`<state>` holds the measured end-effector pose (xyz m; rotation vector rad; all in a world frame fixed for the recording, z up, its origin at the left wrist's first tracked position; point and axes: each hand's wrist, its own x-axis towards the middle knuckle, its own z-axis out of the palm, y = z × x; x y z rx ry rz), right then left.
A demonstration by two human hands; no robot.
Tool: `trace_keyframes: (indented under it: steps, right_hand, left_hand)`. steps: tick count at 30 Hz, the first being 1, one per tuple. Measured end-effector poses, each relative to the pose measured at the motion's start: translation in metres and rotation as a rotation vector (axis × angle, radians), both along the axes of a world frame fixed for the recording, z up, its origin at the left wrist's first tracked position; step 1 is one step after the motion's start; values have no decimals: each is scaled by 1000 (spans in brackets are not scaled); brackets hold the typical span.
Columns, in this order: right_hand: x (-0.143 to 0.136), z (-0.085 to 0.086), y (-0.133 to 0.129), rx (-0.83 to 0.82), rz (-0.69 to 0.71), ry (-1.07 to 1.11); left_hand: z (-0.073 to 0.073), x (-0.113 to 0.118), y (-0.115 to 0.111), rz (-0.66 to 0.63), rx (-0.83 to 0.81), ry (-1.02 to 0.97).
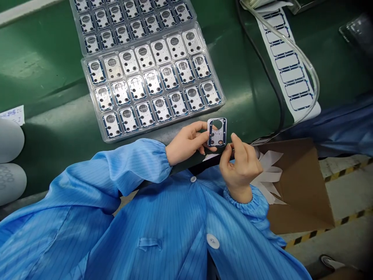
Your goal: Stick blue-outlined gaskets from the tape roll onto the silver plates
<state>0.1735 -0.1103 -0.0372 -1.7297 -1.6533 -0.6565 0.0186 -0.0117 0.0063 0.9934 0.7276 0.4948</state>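
My left hand (188, 142) is closed on the edge of a small silver metal plate (217, 137), with the thumb in front. The plate has rounded corners, a dark blue border, one large round opening and smaller holes. It is held upright, just off the bench's near edge. Beside the plate's right edge is my right hand (240, 165), apart from it. Its index finger and thumb stand apart, the other fingers are curled, and I see nothing between them. Behind, a clear plastic tray (163, 121) holds rows of similar plates.
A second filled tray (83, 42) adjoins the first on the green bench (43, 83). At right lie a strip of blue-framed adhesive labels (288, 64), a black cable (262, 62) and a clear tube (316, 81). A cardboard box (303, 186) holds white paper strips (269, 171). White cylinders (11, 182) stand left.
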Motion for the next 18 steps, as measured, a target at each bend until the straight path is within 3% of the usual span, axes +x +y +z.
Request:
trace_keyframes:
  steps: [5,12,18]
  right_hand:
    - [3,1,0,1,16,83]
    - [0,16,5,-32,157,337]
    - [-9,26,11,-134,138,410]
  left_hand:
    - [-1,0,-2,-8,38,2]
    - [-3,0,-5,-24,107,21]
    - [-7,-3,-5,-36,206,94]
